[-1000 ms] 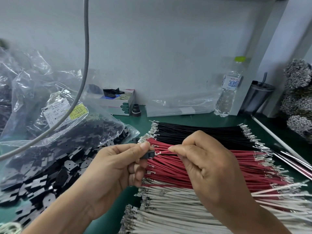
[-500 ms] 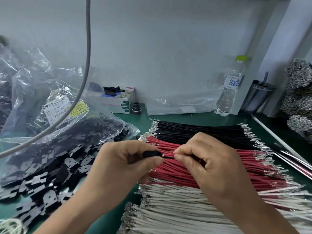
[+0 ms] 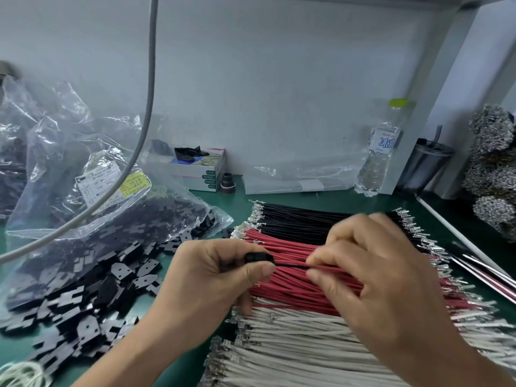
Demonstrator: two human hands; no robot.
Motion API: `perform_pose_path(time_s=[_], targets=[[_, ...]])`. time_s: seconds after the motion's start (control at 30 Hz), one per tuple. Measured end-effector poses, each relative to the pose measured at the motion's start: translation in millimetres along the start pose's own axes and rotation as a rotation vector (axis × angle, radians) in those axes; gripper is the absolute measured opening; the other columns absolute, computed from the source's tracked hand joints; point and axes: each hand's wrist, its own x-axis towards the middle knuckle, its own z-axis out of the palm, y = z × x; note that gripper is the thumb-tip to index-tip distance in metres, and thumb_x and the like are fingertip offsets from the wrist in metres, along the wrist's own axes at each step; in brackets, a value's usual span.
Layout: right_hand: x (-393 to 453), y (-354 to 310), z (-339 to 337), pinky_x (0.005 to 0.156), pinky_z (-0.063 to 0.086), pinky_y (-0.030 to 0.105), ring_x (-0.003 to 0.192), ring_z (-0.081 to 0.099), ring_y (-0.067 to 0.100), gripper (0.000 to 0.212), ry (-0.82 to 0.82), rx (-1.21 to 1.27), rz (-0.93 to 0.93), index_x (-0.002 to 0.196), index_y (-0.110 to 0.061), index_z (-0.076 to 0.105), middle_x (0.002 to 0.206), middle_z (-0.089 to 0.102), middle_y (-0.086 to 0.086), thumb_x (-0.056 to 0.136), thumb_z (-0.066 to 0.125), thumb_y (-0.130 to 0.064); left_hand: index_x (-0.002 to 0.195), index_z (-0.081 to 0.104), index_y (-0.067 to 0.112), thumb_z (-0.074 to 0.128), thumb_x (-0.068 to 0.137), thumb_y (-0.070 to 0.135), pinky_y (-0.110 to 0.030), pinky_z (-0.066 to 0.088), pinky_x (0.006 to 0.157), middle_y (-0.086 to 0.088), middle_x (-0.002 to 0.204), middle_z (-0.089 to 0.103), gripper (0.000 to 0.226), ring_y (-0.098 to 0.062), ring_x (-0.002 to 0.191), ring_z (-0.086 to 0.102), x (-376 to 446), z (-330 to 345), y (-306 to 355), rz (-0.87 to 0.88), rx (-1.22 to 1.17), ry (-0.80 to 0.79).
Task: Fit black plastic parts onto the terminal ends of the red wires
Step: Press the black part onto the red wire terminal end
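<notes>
Item 1, my left hand (image 3: 212, 277): grip pinching one black plastic part (image 3: 258, 257) between thumb and forefinger, held above the desk (image 3: 237, 198) over the wire rows.

Item 2, my right hand (image 3: 374, 277): grip pinching a single red wire (image 3: 296, 266) just behind its end, thumb under, forefinger over. The wire's end runs into the black part; the terminal itself is hidden, so I cannot tell whether it is fully seated.

Item 3, handling, as I judge it: the wire is light and limp and will buckle if pushed from far back, so take it close behind the terminal. The part is small, stiff and smooth, likely to slip; hold it by its flat sides and leave the mouth free.

Item 4, the red wires (image 3: 296, 291): a row lying across the desk's middle under both hands, between black wires (image 3: 301, 222) toward the back edge and white wires (image 3: 293, 342) toward the near edge.

Item 5, loose black parts (image 3: 92, 291): a heap toward the near left corner, spilling from a clear bag (image 3: 92, 174).

Item 6, back edge: a small carton (image 3: 206, 174), a water bottle (image 3: 381, 152).
</notes>
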Motion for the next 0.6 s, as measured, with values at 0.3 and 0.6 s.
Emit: perform_pose_path(time_s=[0.3, 0.6], targets=[[-17.9, 0.6, 10.2, 0.066, 0.037, 0.013, 0.089, 0.045, -0.006, 0.011, -0.344, 0.075, 0.083, 0.092, -0.036, 0.060, 0.092, 0.052, -0.024, 0.093, 0.062, -0.047, 0.088, 0.083, 0.028, 0.084, 0.078, 0.025, -0.013, 0.041, 0.042, -0.004, 0.058, 0.071, 0.012, -0.011, 0.039, 0.059, 1.3, -2.0, -3.2, 0.001, 0.000, 0.031], [-9.2, 8.3, 12.9, 0.069, 0.045, 0.018, 0.085, 0.062, 0.008, 0.006, -0.054, 0.325, 0.139, 0.087, -0.033, 0.066, 0.090, 0.062, -0.014, 0.091, 0.062, -0.033, 0.089, 0.084, 0.025, 0.085, 0.073, 0.019, -0.019, 0.046, 0.043, -0.012, 0.063, 0.073, 0.017, -0.019, 0.044, 0.063, 4.0, -3.7, -0.2, -0.063, -0.088, 0.003]])
